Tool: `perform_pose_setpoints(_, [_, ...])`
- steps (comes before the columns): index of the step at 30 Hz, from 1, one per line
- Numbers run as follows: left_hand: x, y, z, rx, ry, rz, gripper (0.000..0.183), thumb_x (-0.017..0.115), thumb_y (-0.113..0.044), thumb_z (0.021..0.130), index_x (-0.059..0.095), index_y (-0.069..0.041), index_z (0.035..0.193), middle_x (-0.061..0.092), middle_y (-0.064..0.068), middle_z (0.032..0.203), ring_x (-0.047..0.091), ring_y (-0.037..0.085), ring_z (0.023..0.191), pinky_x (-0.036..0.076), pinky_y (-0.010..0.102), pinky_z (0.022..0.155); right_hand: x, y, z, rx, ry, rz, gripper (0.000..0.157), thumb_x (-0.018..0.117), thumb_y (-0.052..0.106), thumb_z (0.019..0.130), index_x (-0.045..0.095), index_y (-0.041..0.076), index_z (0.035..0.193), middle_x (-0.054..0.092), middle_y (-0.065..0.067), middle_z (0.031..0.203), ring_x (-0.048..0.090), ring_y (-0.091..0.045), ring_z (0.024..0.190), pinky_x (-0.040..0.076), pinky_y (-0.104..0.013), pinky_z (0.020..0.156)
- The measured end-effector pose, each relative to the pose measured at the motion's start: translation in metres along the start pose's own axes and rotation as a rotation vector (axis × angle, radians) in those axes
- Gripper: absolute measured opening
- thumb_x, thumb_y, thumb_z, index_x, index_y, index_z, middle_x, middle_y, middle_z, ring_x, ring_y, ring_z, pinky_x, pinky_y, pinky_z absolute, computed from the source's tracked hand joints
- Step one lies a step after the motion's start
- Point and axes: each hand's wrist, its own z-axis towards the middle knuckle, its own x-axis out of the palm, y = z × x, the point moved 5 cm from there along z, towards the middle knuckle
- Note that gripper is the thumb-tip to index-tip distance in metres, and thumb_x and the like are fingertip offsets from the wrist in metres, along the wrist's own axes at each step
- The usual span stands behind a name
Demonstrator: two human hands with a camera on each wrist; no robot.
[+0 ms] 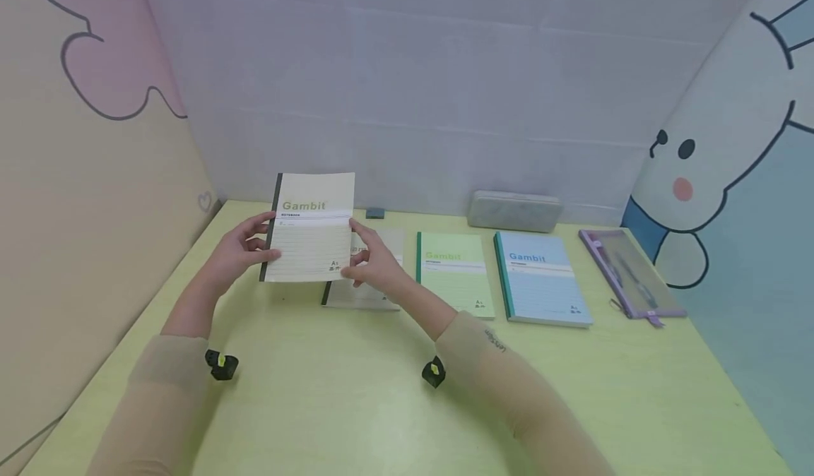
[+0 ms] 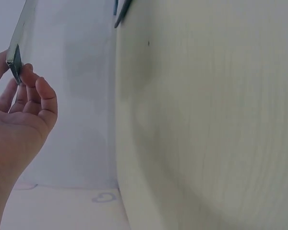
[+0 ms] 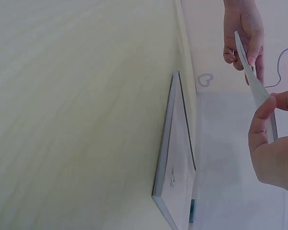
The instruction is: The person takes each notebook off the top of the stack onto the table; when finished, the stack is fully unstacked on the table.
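A cream notebook (image 1: 311, 243) with a dark spine and "Gambit" on its cover is held up above the table, its cover facing me. My left hand (image 1: 239, 253) grips the spine side, thumb on the front and fingers behind. At the opposite edge my right hand (image 1: 376, 260) pinches the notebook near its lower corner. In the left wrist view the left hand (image 2: 24, 110) holds the spine end. Below and partly behind lies a greyish notebook (image 1: 365, 296), largely covered by the held one and the right hand; its side shows in the right wrist view.
To the right lie a green notebook (image 1: 454, 278) and a blue notebook (image 1: 543, 282). A grey case (image 1: 515, 211) stands against the back wall, near a small dark block (image 1: 375, 213). A purple-edged zip pouch (image 1: 629, 271) lies at the table's right side.
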Motion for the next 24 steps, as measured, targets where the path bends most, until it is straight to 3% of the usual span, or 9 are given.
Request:
perform_pose_setpoints(5, [-0.012,0.029,0.002,-0.062,0.027,0.07,0.08,0.07,-0.016,0.085,0.024,-0.015,0.15,0.041,0.015,0.135,0.053,0.01,0.095,0.047,0.017,0.077,0.014,-0.014,0.012,0.038,0.021,-0.156,0.095,0.078,0.01,0.078,0.02,0.028,0.152,0.029,0.003,0.148,0.053,-0.009,0.078,0.049,-0.022,0.064])
perform_pose_setpoints(10, [-0.02,0.056,0.005,-0.143,0.072,0.13,0.082,0.071,-0.026,0.085,0.023,-0.017,0.151,0.038,0.017,0.138,0.049,0.017,0.106,0.042,0.022,0.083,0.026,-0.03,0.022,0.094,0.06,-0.282,0.095,0.079,0.02,0.077,0.021,0.024,0.152,0.03,-0.006,0.149,0.054,-0.01,0.079,0.047,-0.022,0.067])
perform_pose_setpoints(12, [-0.021,0.064,0.006,-0.168,0.095,0.143,0.082,0.071,-0.028,0.085,0.024,-0.016,0.151,0.038,0.018,0.138,0.048,0.021,0.109,0.042,0.024,0.084,0.031,-0.035,0.025,0.105,0.073,-0.322,0.095,0.08,0.021,0.077,0.021,0.021,0.152,0.028,-0.008,0.152,0.057,-0.015,0.084,0.048,-0.024,0.074])
perform_pose_setpoints(14, [-0.022,0.07,0.008,-0.189,0.12,0.142,0.082,0.071,-0.027,0.084,0.024,-0.015,0.15,0.037,0.02,0.139,0.047,0.025,0.111,0.044,0.024,0.084,0.036,-0.038,0.029,0.106,0.083,-0.384,0.095,0.08,0.024,0.077,0.021,0.018,0.152,0.027,-0.008,0.153,0.057,-0.019,0.103,0.046,-0.027,0.089])
perform_pose_setpoints(18, [-0.024,0.079,0.01,-0.226,0.145,0.146,0.082,0.071,-0.025,0.085,0.024,-0.014,0.15,0.035,0.023,0.138,0.047,0.027,0.108,0.047,0.023,0.08,0.045,-0.039,0.037,0.091,0.104,-0.528,0.095,0.079,0.029,0.077,0.023,0.013,0.151,0.029,-0.009,0.153,0.038,-0.024,0.134,0.033,-0.032,0.109])
perform_pose_setpoints(20, [-0.026,0.082,0.012,-0.236,0.151,0.158,0.081,0.071,-0.023,0.085,0.024,-0.012,0.15,0.035,0.024,0.138,0.048,0.027,0.105,0.048,0.023,0.077,0.049,-0.04,0.04,0.091,0.111,-0.591,0.094,0.079,0.032,0.077,0.024,0.012,0.15,0.032,-0.008,0.151,0.031,-0.023,0.139,0.03,-0.032,0.111])
perform_pose_setpoints(24, [-0.028,0.088,0.015,-0.243,0.169,0.209,0.081,0.071,-0.02,0.084,0.024,-0.008,0.149,0.035,0.026,0.137,0.047,0.03,0.107,0.048,0.025,0.076,0.056,-0.042,0.044,0.113,0.115,-0.683,0.093,0.078,0.036,0.077,0.026,0.011,0.15,0.035,-0.006,0.15,0.033,-0.02,0.138,0.03,-0.03,0.11])
